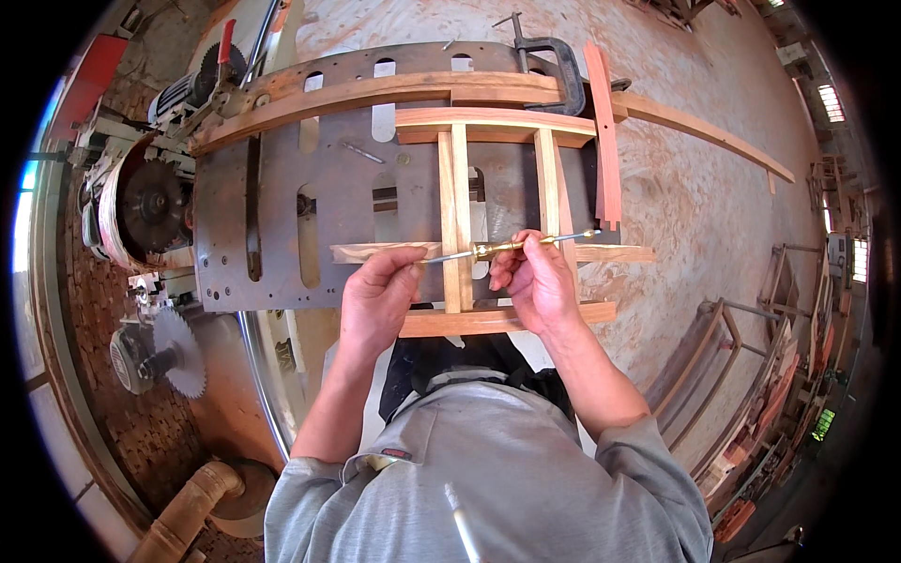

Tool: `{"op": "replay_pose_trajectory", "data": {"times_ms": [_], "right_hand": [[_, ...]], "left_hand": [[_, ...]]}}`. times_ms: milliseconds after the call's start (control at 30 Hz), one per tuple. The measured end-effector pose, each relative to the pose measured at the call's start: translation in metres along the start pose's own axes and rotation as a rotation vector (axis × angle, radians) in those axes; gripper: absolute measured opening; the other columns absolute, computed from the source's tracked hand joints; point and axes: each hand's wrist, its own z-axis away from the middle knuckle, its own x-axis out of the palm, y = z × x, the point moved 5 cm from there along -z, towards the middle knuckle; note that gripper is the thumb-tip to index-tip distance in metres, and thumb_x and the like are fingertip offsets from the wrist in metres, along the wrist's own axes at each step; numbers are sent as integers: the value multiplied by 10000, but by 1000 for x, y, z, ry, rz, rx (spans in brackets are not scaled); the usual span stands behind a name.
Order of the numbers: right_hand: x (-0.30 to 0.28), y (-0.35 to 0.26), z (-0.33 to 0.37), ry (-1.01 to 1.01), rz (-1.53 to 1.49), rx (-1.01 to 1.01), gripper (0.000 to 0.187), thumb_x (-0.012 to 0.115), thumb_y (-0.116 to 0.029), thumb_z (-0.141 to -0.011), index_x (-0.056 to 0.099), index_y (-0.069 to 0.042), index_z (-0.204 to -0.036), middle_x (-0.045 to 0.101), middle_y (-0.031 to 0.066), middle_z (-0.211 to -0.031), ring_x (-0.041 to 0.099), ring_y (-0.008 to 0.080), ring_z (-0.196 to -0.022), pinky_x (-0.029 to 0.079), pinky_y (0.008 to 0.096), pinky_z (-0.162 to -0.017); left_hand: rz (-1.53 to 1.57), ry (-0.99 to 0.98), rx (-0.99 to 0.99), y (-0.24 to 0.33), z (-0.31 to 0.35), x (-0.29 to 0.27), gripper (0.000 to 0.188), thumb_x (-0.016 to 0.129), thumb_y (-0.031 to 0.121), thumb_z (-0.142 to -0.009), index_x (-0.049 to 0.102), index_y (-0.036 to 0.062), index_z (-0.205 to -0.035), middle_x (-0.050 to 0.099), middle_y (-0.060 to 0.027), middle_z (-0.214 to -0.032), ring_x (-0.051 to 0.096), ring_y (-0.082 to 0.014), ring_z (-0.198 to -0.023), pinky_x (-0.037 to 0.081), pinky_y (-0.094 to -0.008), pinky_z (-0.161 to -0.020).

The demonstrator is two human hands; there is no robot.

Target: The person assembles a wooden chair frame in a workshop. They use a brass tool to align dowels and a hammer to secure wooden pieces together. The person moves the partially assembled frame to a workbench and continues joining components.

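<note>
Both hands hold a slim steel rod with a brass-coloured sleeve point(485, 251) around its middle; its exact kind I cannot make out. My left hand point(374, 296) pinches the rod's left end between thumb and fingers. Around the right part of the brass, my right hand point(542, 286) has its fingers closed, and the thin tip sticks out beyond them. The tool crosses above a wooden frame, whose far rail point(507, 118) and near rail point(507, 321) are joined by narrow crosspieces point(454, 211). My hands partly hide the wooden strip point(610, 253) beneath.
The frame lies on a slotted metal table point(347, 202). A black C-clamp point(563, 80) sits at its far edge by a long beam point(375, 94) and a reddish slat point(603, 141). Toothed saw blades point(153, 204) stand at the left. Timber racks point(741, 375) line the right.
</note>
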Motion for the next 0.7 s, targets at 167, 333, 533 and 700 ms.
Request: {"op": "replay_pose_trajectory", "data": {"times_ms": [167,333,533,700], "right_hand": [[-3,1,-2,25,-15,17,175,471,-238,-1004,554,-86,-1022,650,100,-850,646,194,-733,539,332,-613],[0,3,-4,18,-55,33,172,486,-246,-998,557,-90,-1017,653,100,-839,648,200,-730,536,334,-614],[1,5,-6,18,-66,34,174,491,-252,-995,559,-93,-1011,657,102,-835,649,203,-728,530,336,-616],[2,4,-7,16,-77,32,183,488,-260,-996,559,-92,-1010,654,105,-838,650,202,-729,529,334,-616]], "left_hand": [[147,-3,-163,2,0,2,167,611,7,-900,660,14,-1060,644,-14,-951,554,-59,-685,480,-199,-610],[210,6,-52,0,-1,2,181,604,-19,-894,656,18,-1063,631,-19,-964,550,-64,-694,485,-202,-611],[80,15,42,5,-4,0,185,611,-25,-890,645,-4,-1071,597,-43,-1022,550,-70,-694,496,-207,-622],[105,35,-28,-1,-5,0,164,623,-7,-890,658,4,-1049,630,-44,-955,557,-66,-666,470,-193,-576]]}}
